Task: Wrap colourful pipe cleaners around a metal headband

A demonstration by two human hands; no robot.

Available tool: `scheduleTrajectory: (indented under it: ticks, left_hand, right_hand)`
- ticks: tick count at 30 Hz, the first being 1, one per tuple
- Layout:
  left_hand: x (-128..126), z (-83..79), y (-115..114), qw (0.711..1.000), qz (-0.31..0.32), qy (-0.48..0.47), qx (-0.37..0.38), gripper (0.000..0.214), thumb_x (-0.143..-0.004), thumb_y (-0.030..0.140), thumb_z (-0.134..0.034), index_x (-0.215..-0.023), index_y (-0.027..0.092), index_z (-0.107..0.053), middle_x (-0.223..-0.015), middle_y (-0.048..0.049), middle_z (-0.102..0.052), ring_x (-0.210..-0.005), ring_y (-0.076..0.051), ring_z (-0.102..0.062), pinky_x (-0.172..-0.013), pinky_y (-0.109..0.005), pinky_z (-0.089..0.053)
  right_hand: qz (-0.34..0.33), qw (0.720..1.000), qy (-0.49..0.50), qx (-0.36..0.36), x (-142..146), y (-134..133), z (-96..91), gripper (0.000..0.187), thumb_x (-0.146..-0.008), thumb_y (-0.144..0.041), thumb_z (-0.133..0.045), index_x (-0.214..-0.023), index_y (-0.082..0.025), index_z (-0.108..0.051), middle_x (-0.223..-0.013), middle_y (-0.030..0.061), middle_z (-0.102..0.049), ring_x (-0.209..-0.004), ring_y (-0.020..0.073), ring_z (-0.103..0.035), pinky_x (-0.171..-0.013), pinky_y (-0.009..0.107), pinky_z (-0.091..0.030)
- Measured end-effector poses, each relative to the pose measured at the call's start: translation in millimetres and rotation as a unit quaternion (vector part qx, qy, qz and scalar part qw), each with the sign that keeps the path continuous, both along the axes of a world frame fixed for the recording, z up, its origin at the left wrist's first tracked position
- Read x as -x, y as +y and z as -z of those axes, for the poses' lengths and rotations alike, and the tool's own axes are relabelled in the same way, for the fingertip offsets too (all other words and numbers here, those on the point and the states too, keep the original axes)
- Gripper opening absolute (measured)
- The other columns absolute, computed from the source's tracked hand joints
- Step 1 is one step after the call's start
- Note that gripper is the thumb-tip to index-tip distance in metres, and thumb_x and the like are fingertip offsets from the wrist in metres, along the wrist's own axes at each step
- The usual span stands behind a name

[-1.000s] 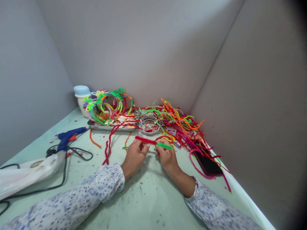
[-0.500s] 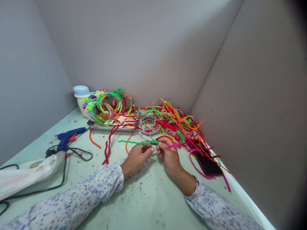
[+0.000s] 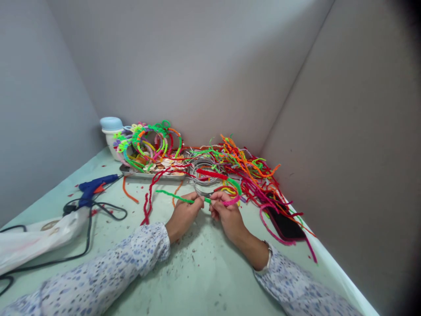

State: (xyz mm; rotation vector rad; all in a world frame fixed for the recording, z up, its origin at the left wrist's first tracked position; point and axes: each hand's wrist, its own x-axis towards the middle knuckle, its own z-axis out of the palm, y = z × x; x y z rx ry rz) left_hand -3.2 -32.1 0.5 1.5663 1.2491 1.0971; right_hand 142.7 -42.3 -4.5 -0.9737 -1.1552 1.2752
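My left hand (image 3: 184,216) is closed, pinching a green pipe cleaner (image 3: 174,196) whose loose end sticks out to the left. Closed too, my right hand (image 3: 228,216) grips a partly wrapped hoop (image 3: 235,199) with pink, green and red fuzzy sections. A short green stretch (image 3: 207,200) spans the small gap between my fingertips. Bare wire rings (image 3: 205,169) lie just beyond the hands, partly behind the held hoop. Fingers hide where the green strand meets the hoop.
Finished colourful hoops (image 3: 148,147) rest on a metal tray (image 3: 154,175) beside a white bottle (image 3: 112,138). Loose pipe cleaners (image 3: 250,162) pile at the right, partly over a phone (image 3: 284,224). On the left lie a blue glue gun (image 3: 94,186), its cord and a plastic bag (image 3: 49,237).
The held hoop has shifted left and turned a little. My left hand has moved left and now pinches the green pipe cleaner, where before its fingertips were just below it.
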Motion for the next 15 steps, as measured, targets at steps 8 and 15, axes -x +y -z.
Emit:
scheduleTrajectory:
  ticks: [8, 15]
  left_hand:
    - [-4.7, 2.6, 4.7, 0.996, -0.040, -0.045, 0.071, 0.024, -0.073, 0.036, -0.052, -0.057, 0.018, -0.053, -0.046, 0.0053, -0.044, -0.043, -0.010, -0.039, -0.044, -0.023, -0.030]
    - [-5.2, 1.2, 4.8, 0.992, -0.059, -0.046, 0.099, 0.022, -0.068, 0.033, -0.055, -0.053, 0.017, -0.054, -0.046, 0.0043, -0.044, -0.043, -0.010, -0.039, -0.042, -0.023, -0.027]
  right_hand:
    - [0.053, 0.988, -0.136, -0.054, 4.1, -3.3, 8.5, 0.009, -0.079, -0.024, -0.051, -0.086, -0.020, -0.055, -0.057, -0.0071, -0.048, -0.046, 0.0090, -0.041, -0.044, 0.021, -0.033]
    - [0.107, 0.934, -0.299, -0.167, 1.6, -9.7, 3.8, 0.014, -0.078, -0.015, -0.048, -0.085, -0.021, -0.057, -0.071, -0.0029, -0.058, -0.062, 0.0134, -0.052, -0.061, 0.024, -0.040]
